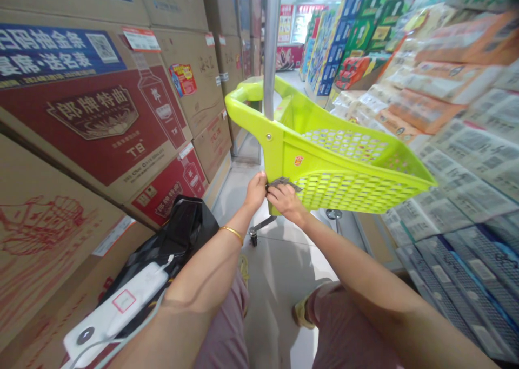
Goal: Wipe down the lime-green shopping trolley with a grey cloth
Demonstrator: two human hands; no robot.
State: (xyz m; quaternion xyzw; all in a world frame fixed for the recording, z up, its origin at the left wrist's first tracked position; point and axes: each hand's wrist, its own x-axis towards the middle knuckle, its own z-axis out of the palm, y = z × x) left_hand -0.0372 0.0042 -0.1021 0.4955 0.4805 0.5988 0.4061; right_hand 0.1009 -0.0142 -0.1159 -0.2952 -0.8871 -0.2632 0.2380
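Note:
A lime-green plastic shopping basket (284,160) with handle and perforated sides stands before me, raised on a metal stand. Its near side carries a small orange sticker. At the lower left corner of this side, my left hand (256,190) is closed, its thumb and fingers pinched at the edge. Close beside it, my right hand (286,200) presses a crumpled dark grey cloth (292,184) against the basket's lower wall, fingers bent over it. Part of the cloth is hidden under the fingers. I cannot make out whether my left hand also grips the cloth.
Stacked cartons (101,109) rise along the left. A black plastic bag (184,223) and a white device with a cable (121,309) lie low at the left. Packaged paper goods (466,158) line the right. A metal pole (271,44) stands behind the basket's handle. Tiled floor (275,282) lies below.

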